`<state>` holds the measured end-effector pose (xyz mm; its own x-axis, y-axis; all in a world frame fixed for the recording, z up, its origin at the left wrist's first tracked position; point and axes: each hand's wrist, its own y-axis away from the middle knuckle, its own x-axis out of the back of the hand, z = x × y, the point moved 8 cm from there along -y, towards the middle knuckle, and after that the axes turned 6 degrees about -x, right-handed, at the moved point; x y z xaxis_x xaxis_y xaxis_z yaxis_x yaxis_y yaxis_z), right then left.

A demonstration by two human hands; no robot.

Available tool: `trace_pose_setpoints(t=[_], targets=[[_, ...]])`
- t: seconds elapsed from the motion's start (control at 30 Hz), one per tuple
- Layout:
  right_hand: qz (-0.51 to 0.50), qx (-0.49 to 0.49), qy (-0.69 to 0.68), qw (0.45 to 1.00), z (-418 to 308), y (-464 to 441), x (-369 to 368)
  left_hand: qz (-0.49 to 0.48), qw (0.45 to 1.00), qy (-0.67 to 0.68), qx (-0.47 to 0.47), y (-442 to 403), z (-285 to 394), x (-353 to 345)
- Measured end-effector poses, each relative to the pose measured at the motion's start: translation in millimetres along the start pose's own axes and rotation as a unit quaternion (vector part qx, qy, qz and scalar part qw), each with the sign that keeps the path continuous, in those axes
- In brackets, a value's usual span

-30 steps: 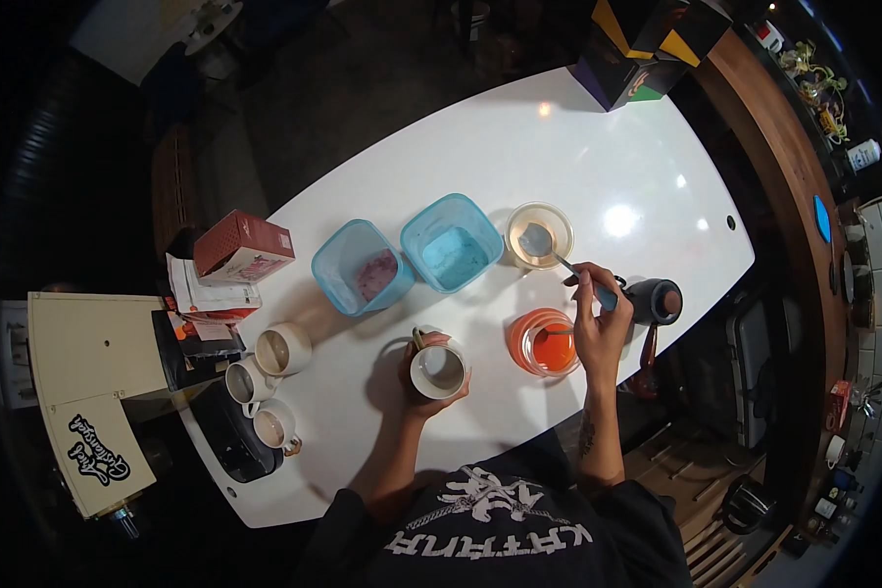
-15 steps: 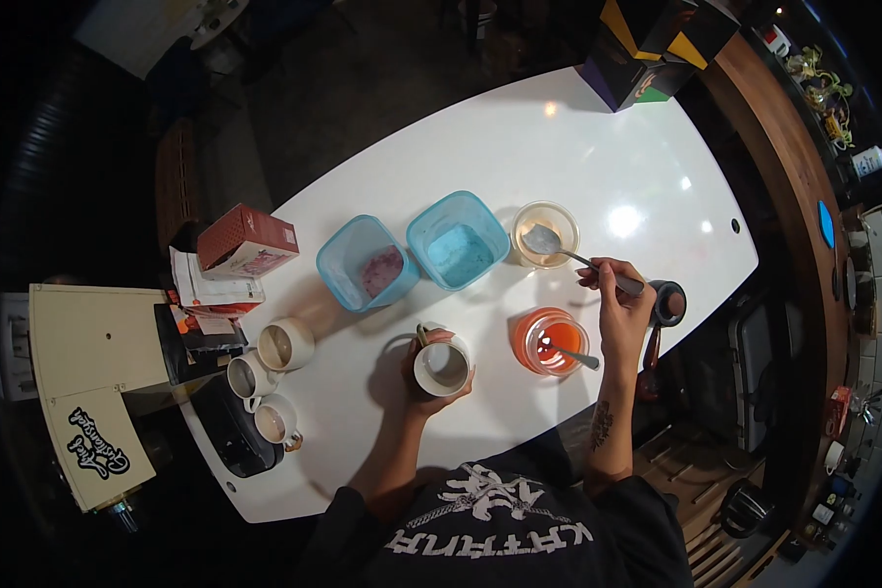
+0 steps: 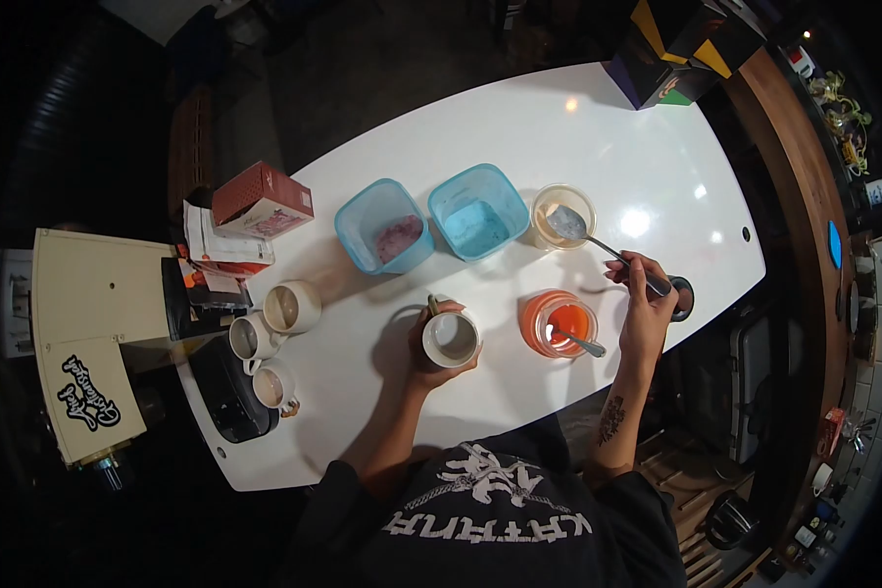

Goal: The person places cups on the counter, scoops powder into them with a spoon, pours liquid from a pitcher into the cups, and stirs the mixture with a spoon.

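Note:
A pale mug is in my left hand, its fingers wrapped around the side near the handle. The mug's mouth faces up toward the camera. My right hand grips a dark-handled spoon. The spoon's bowl is over the mouth of a round, clear tub and looks whitish; I cannot tell whether it touches the contents. Nearer to me stands a glass jar of orange-red stuff with another spoon leaning in it. Two blue containers stand beyond the mug, one with pinkish contents, one with bluish contents.
Several other mugs cluster at the table's left side, by a black device. A red box and packets stand behind them. A dark round-headed tool lies beyond my right hand. Dark boxes sit at the far right corner.
The whole view has shifted a little, so the table's things appear higher and farther right. Both hands keep their holds, and the spoon's bowl is still over the tub.

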<state>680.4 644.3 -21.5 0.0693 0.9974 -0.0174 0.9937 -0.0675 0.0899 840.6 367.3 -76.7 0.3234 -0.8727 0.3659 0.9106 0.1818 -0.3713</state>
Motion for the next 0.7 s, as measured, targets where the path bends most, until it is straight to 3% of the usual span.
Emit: trace_pose_setpoints(t=[0.33,0.7], targets=[[-0.020,0.025,0.012,0.999,-6,6,0,0.007,1.000,0.007,0.007,2,-4,2],[-0.031,0.033,0.018,0.999,-10,7,0,0.008,0.989,0.120,0.084,5,-9,1]])
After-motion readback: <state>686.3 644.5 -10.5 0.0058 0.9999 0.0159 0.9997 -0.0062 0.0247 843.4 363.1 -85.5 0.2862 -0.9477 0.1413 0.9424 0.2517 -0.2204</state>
